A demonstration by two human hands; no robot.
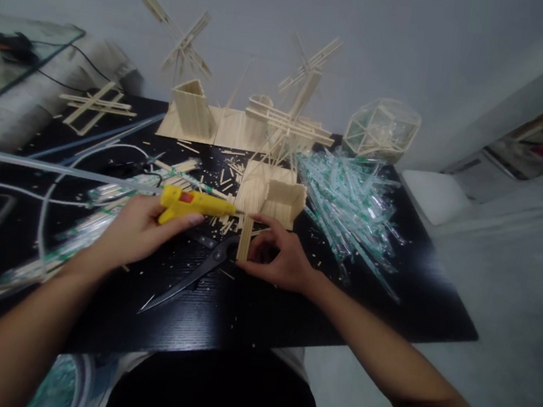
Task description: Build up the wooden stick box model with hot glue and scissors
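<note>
My left hand is wrapped round a yellow glue gun, with a long clear glue stick running out of its back to the left. The gun's nozzle points right, at the top end of a small flat strip of wooden sticks. That strip stands between the thumb and fingers of my right hand. Just behind it lies a wooden base with a box-like stick piece on it. Beneath my hands, dark scissors rest on the black table.
Stick models with windmill blades and a hollow stick tower stand at the back. Packaged sticks are heaped at the right, more packets at the left. A white cable loops at the left.
</note>
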